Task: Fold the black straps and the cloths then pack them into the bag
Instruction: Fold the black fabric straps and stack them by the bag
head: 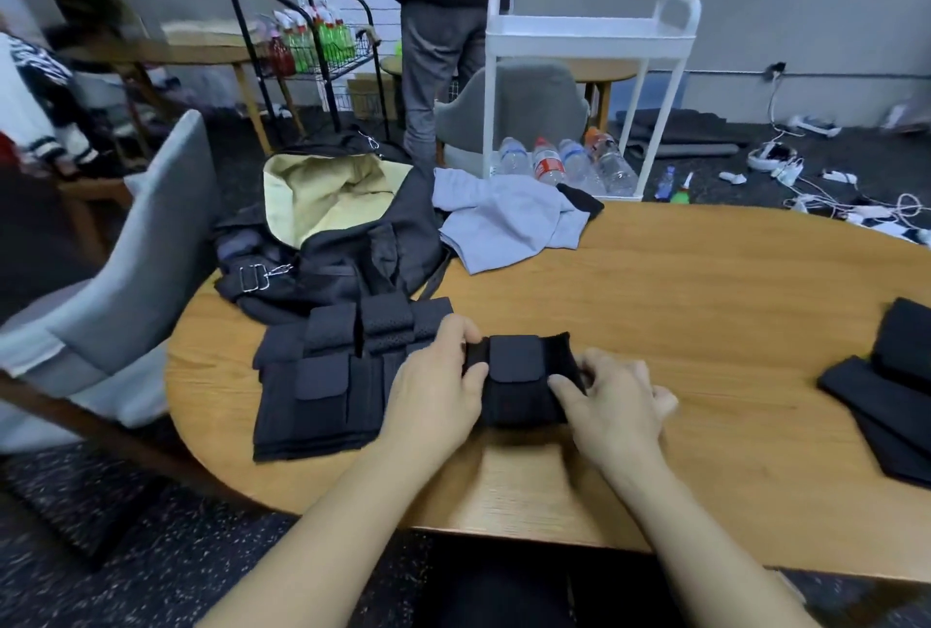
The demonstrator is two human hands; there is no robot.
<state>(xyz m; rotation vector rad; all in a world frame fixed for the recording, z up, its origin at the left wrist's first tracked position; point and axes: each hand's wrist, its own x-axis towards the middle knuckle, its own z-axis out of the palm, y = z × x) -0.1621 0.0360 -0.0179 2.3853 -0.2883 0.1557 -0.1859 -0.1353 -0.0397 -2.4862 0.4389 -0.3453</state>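
Both hands pinch 1 folded black strap (519, 378) on the counter (705, 325): left hand (433, 388) at its left edge, right hand (612, 400) at its right, beside the folded stack (322, 375) and open bag (327, 224).

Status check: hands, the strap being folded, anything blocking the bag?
Left hand and right hand both pinch folded black strap on table. Folded stack beside it. Bag open, mouth unobstructed. Grey cloth unfolded.
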